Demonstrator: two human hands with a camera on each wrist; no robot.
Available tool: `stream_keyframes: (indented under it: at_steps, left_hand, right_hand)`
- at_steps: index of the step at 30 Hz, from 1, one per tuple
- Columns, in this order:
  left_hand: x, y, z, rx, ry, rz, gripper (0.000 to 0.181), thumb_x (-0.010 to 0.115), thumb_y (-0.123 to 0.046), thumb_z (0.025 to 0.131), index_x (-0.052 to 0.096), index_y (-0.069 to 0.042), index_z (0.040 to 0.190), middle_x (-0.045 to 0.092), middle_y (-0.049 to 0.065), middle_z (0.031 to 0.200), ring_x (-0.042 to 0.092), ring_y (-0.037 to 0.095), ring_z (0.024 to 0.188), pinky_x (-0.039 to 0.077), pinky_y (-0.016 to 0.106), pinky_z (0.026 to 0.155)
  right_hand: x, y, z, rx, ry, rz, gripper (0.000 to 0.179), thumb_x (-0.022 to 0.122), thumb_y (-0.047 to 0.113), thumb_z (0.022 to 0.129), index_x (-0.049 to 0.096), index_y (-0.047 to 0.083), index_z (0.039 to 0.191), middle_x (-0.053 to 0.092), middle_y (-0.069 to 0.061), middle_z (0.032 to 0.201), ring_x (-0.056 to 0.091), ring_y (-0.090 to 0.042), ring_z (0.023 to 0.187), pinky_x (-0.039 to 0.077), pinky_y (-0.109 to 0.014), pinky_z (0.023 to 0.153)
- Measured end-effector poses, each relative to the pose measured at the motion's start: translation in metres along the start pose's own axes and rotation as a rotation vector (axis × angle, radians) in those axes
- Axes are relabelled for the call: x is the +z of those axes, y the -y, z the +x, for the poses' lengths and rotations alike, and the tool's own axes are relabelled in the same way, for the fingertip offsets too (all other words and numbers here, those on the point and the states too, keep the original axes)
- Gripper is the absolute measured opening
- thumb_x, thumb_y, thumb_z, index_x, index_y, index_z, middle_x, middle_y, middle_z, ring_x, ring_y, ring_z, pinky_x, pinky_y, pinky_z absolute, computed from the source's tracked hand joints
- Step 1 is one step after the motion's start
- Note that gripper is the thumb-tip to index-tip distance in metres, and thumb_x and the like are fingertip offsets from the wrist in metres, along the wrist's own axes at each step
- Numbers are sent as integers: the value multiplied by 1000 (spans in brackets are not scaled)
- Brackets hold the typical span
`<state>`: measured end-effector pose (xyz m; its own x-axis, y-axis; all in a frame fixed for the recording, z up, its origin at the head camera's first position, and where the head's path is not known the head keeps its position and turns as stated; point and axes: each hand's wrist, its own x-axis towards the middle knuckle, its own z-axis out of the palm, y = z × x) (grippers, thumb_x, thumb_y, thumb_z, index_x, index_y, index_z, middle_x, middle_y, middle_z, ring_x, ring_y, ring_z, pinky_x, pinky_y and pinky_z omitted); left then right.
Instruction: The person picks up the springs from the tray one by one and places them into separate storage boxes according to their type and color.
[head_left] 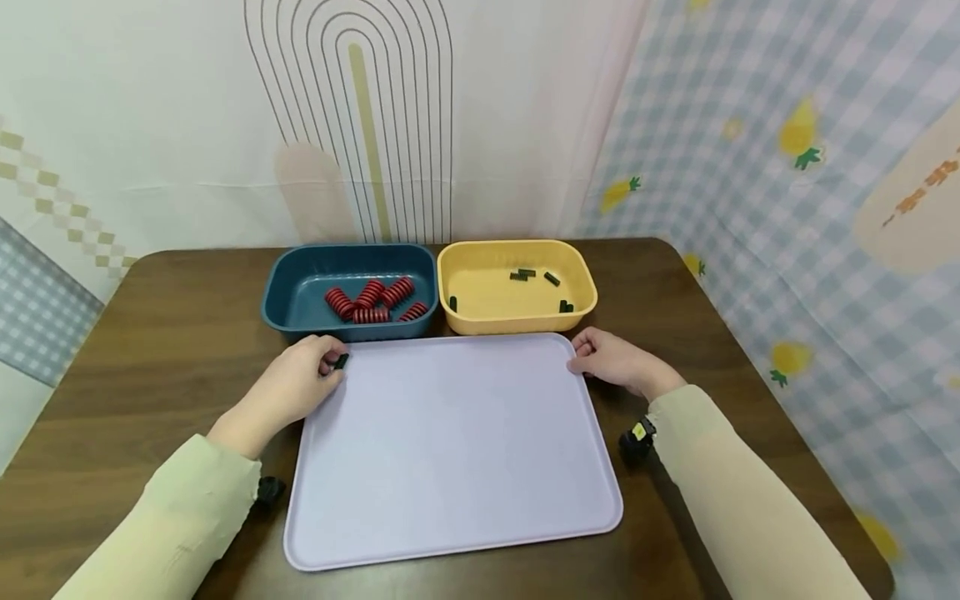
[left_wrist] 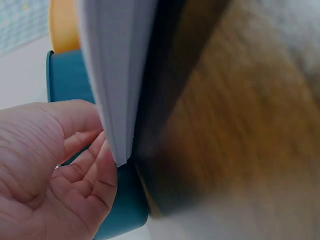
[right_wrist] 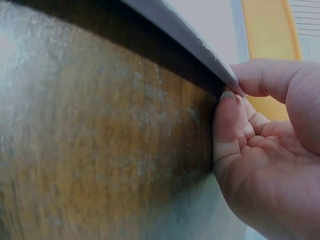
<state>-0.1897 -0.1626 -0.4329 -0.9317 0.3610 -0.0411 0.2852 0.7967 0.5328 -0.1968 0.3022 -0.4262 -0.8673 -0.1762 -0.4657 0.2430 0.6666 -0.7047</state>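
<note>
A pale lavender tray (head_left: pixel 457 450) lies in front of me between my two hands. My left hand (head_left: pixel 303 375) grips its far left corner, thumb above and fingers under the rim in the left wrist view. A small dark green spring (head_left: pixel 341 361) shows at those fingertips, over the tray's corner. At the far right corner, my right hand (head_left: pixel 611 360) pinches the rim between thumb and fingers. In the right wrist view the tray's edge (right_wrist: pixel 200 47) runs to the thumb and curled fingers.
Behind the tray, a dark blue bin (head_left: pixel 300 258) holds several red springs (head_left: pixel 371 315). Touching its right side, a yellow bin (head_left: pixel 517 327) contains several small dark green springs (head_left: pixel 552 278). Everything stands on a brown wooden table (head_left: pixel 187 292), with a patterned cloth (head_left: pixel 525 125) behind.
</note>
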Motion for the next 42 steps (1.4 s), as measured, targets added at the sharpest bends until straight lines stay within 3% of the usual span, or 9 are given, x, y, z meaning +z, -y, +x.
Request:
stream_keyframes:
  at_steps: [4, 12, 18, 23, 33, 42]
  left_hand:
    - [-4, 0, 4, 18, -23, 15, 27, 62, -3, 89, 60, 2, 116, 59, 17, 103, 56, 26, 89, 48, 45, 79]
    - [1, -2, 9, 2, 38, 11, 28, 67, -15, 91, 61, -1, 115, 62, 15, 103, 58, 28, 95, 47, 48, 84]
    - [-4, -7, 11, 12, 10, 50, 24, 66, -15, 91, 63, -2, 110, 63, 13, 95, 59, 27, 87, 48, 47, 78]
    - [-2, -8, 9, 20, 46, 67, 22, 69, -21, 90, 63, -5, 105, 62, 8, 88, 58, 22, 80, 48, 44, 73]
    - [-6, -11, 8, 36, 43, 124, 15, 60, -5, 89, 63, -7, 103, 60, 11, 94, 54, 25, 87, 47, 44, 76]
    - [-6, -15, 5, 14, 131, 71, 15, 62, -1, 86, 57, -5, 100, 58, 6, 89, 54, 21, 82, 47, 39, 74]
  right_hand:
    - [-3, 6, 0, -15, -12, 0, 32, 63, 18, 93, 48, 1, 115, 49, -13, 102, 50, -26, 92, 43, -36, 82]
    - [-2, 3, -1, 12, 5, -2, 31, 63, 18, 93, 48, 1, 114, 49, -12, 100, 51, -25, 92, 43, -35, 81]
    - [-4, 7, -2, -18, -15, 1, 31, 63, 17, 93, 48, 1, 114, 49, -13, 100, 51, -26, 92, 43, -37, 82]
    - [-2, 5, -1, 1, -9, -6, 30, 63, 18, 93, 49, 2, 114, 49, -12, 100, 51, -25, 91, 43, -36, 81]
    - [-2, 5, -1, -13, -18, 4, 30, 63, 17, 93, 48, 2, 114, 49, -13, 100, 50, -26, 92, 42, -37, 82]
    - [-1, 2, -3, -6, -3, 5, 33, 64, 17, 93, 48, 1, 116, 50, -13, 102, 51, -25, 92, 43, -35, 81]
